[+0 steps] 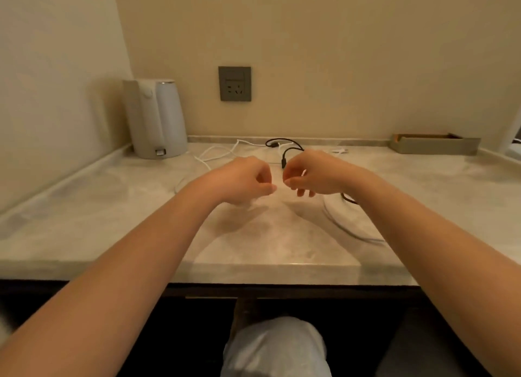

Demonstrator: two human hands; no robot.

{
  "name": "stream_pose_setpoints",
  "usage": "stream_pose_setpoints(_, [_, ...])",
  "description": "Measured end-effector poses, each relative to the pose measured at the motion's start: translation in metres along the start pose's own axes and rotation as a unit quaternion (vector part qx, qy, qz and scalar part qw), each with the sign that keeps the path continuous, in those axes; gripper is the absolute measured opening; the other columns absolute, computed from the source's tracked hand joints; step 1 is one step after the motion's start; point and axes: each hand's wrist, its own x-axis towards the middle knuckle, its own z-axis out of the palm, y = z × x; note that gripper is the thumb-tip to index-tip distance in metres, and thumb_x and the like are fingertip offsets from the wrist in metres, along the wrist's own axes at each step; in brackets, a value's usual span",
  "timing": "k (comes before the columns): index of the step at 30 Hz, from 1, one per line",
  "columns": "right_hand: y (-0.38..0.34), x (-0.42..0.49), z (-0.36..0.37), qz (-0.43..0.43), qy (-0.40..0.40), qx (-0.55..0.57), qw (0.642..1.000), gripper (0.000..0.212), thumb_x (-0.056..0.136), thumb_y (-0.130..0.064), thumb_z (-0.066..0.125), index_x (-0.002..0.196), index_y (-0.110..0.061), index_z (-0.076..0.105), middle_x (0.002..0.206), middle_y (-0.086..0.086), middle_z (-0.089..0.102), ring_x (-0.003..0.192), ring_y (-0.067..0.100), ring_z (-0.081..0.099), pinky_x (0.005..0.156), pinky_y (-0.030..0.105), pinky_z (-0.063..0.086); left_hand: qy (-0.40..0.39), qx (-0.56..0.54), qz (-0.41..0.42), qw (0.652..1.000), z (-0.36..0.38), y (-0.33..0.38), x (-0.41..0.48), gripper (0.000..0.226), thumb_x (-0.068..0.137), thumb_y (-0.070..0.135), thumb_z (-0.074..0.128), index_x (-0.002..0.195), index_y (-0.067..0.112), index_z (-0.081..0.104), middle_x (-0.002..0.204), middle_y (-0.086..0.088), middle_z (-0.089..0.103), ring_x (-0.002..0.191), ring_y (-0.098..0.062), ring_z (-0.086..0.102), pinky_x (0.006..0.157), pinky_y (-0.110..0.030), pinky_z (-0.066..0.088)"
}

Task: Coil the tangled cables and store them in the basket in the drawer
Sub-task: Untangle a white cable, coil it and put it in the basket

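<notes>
Head: cables (282, 159) on marble counter (282, 235), kettle (158, 120), wall socket (234, 83) behind.

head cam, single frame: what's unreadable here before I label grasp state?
1. Head view: whether the left hand or right hand pinches a cable; curled fingers and blur hide it.
2. Black cable: middle run hidden behind the right hand.
3. White cable: ends too pale and thin against the counter.
4. Drawer and basket: not seen; dark below the counter edge.
5. Tray: contents hidden by its near wall.
</notes>
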Motion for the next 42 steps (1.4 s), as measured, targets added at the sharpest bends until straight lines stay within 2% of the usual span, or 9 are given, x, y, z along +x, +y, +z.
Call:
stream_pose_setpoints(5, [0.006,0.046,0.013,0.006,0.023,-0.003,1.000,0.012,0.090,-0.008,0.054,0.090,-0.011,0.065,0.089,0.010,0.070,0.078,0.022,0.068,0.071,0.032,0.056,0.035,0.001,-0.056,0.998,-0.001,-0.033,0.036,0.035,0.093,0.035,0.055,0.119,0.012,0.058,0.122,-0.006,0.057,0.109,-0.022,0.054,0.087,-0.029,0.042])
stream_pose_setpoints(13, [-0.001,0.095,0.017,0.011,-0.092,0.048,0.995,0.013,0.094,-0.022,0.056,0.101,-0.014,0.064,0.085,0.001,0.066,0.063,0.008,0.062,0.055,0.017,0.049,0.012,-0.014,-0.130,0.991,-0.002,-0.079,0.083,0.026,0.094,0.025,0.055,0.108,0.005,0.065,0.112,-0.011,0.065,0.100,-0.025,0.060,0.085,-0.033,0.047])
stream_pose_setpoints(18, [-0.002,0.111,0.027,-0.014,-0.127,-0.042,0.991,0.010,0.086,-0.026,0.066,0.086,-0.017,0.061,0.085,0.002,0.061,0.065,0.013,0.053,0.058,0.019,0.041,-0.009,-0.050,-0.153,0.987,-0.008,-0.084,0.097,0.029,0.097,0.018,0.048,0.113,0.000,0.062,0.096,-0.014,0.061,0.084,-0.027,0.057,0.062,-0.030,0.051])
stream_pose_setpoints(20, [0.001,0.119,0.029,-0.013,-0.122,-0.075,0.990,0.010,0.088,-0.024,0.063,0.084,-0.018,0.057,0.085,0.000,0.059,0.069,0.014,0.051,0.060,0.021,0.039,-0.003,-0.071,-0.158,0.985,-0.011,-0.085,0.103,0.028,0.097,0.017,0.046,0.115,0.001,0.061,0.096,-0.012,0.058,0.086,-0.026,0.058,0.062,-0.029,0.051])
stream_pose_setpoints(24, [0.021,0.125,0.023,0.040,-0.048,-0.058,0.996,0.013,0.091,-0.021,0.057,0.080,-0.018,0.050,0.080,0.002,0.059,0.068,0.018,0.054,0.061,0.025,0.043,0.013,-0.103,-0.153,0.983,-0.010,-0.084,0.114,0.023,0.096,0.016,0.045,0.105,0.001,0.061,0.109,-0.019,0.064,0.103,-0.030,0.063,0.074,-0.034,0.054])
stream_pose_setpoints(28, [0.045,0.126,0.016,0.090,0.106,0.018,0.990,0.022,0.093,-0.017,0.056,0.073,-0.016,0.047,0.070,0.001,0.059,0.069,0.019,0.053,0.059,0.027,0.041,0.056,-0.128,-0.127,0.982,-0.008,-0.083,0.130,0.019,0.094,0.012,0.044,0.091,0.004,0.061,0.098,-0.019,0.066,0.080,-0.027,0.057,0.071,-0.031,0.047])
stream_pose_setpoints(33, [0.074,0.127,0.015,0.151,0.232,0.112,0.954,0.022,0.093,-0.016,0.055,0.072,-0.017,0.047,0.077,0.010,0.066,0.071,0.026,0.062,0.077,0.041,0.053,0.173,-0.169,-0.061,0.968,0.006,-0.088,0.134,0.020,0.095,0.016,0.048,0.097,0.008,0.066,0.096,-0.010,0.068,0.083,-0.019,0.055,0.069,-0.025,0.036])
stream_pose_setpoints(37, [0.079,0.124,0.010,0.163,0.288,0.255,0.908,0.011,0.095,-0.012,0.053,0.085,-0.009,0.050,0.069,0.008,0.062,0.052,0.017,0.057,0.064,0.039,0.056,0.197,-0.184,-0.035,0.962,0.012,-0.090,0.130,0.019,0.095,0.019,0.052,0.100,0.008,0.066,0.094,-0.004,0.065,0.085,-0.015,0.055,0.069,-0.024,0.038])
stream_pose_setpoints(42, [0.075,0.116,0.006,0.162,0.319,0.366,0.859,0.013,0.096,-0.008,0.050,0.087,-0.003,0.058,0.066,0.009,0.057,0.051,0.014,0.054,0.043,0.017,0.049,0.183,-0.157,-0.038,0.970,0.013,-0.091,0.123,0.036,0.095,0.030,0.053,0.081,0.000,0.066,0.061,0.001,0.049,0.056,-0.010,0.040,0.049,-0.017,0.028])
